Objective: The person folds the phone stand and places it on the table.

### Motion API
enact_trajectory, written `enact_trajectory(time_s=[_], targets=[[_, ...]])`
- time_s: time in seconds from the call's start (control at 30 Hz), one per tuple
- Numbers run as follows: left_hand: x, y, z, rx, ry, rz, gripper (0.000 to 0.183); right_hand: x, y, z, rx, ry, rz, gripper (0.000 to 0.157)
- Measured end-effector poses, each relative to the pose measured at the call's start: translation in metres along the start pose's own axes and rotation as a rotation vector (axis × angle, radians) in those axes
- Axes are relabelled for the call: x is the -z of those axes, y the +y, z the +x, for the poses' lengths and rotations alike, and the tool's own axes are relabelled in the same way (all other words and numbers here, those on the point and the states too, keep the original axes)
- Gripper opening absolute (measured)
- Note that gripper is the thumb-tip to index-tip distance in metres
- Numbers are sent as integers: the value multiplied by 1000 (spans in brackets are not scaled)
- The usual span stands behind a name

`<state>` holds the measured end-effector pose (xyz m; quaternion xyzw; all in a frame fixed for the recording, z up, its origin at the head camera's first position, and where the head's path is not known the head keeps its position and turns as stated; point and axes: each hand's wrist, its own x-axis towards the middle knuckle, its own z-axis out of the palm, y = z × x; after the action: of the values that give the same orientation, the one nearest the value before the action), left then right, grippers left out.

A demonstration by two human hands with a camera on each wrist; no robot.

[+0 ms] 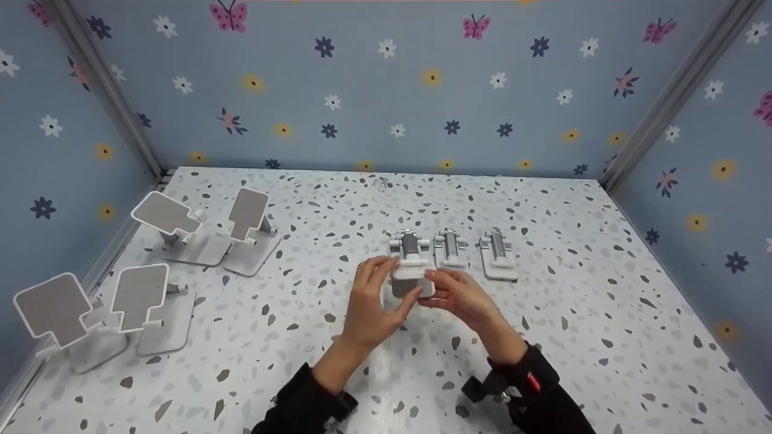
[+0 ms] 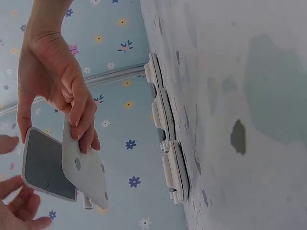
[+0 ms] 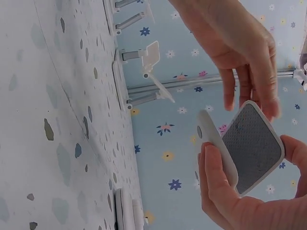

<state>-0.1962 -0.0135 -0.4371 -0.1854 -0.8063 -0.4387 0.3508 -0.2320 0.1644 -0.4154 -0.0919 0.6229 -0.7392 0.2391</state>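
A white folding phone stand (image 1: 405, 286) with a grey pad is held up in front of me, between both hands. My right hand (image 1: 465, 301) grips its white base plate (image 2: 84, 165), fingers on the plate's outer face in the left wrist view. My left hand (image 1: 367, 307) is at the stand's left side, finger and thumb bent about the grey-padded plate (image 3: 254, 148). In the wrist views the two plates stand apart at an angle. Its hinge end is mostly hidden there. Just beyond the hands lie folded phone stands, one (image 1: 449, 248) beside another (image 1: 498, 256).
On the left of the speckled table (image 1: 289, 386) stand several unfolded phone stands, among them one at the back (image 1: 247, 214) and one nearer the front (image 1: 142, 295). Flower-patterned panels (image 1: 416, 78) wall off the back and both sides.
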Motion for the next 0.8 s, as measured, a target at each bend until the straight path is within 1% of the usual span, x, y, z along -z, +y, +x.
enact_trajectory(time_s=[0.07, 0.13, 0.2, 0.27, 0.33, 0.4, 0.47, 0.5, 0.63, 0.8], targets=[[2, 1, 1, 158, -47, -48, 54, -1, -1, 0, 12, 18, 12, 17], [4, 2, 3, 310, -100, -112, 59, -2, -2, 0, 14, 34, 13, 16], [6, 2, 5, 443, -159, -193, 60, -3, -3, -1, 13, 45, 9, 21], [8, 1, 7, 557, -212, -282, 62, -3, -3, -1, 11, 52, -3, 30], [9, -1, 9, 637, -257, -364, 63, -3, -3, -1, 9, 57, -20, 40], [9, -2, 11, 688, -277, -443, 62, -3, -3, -1, 7, 60, -33, 47], [9, -4, 12, 716, -279, -504, 60, -2, -3, -2, 7, 58, -34, 50], [9, -4, 12, 719, -277, -520, 58, -2, -3, -2, 9, 55, -34, 50], [10, -5, 11, 725, -268, -547, 54, -3, -2, -2, 23, 47, -23, 49], [9, -7, 10, 733, -249, -580, 49, -3, 1, -2, 54, 30, -42, 47]])
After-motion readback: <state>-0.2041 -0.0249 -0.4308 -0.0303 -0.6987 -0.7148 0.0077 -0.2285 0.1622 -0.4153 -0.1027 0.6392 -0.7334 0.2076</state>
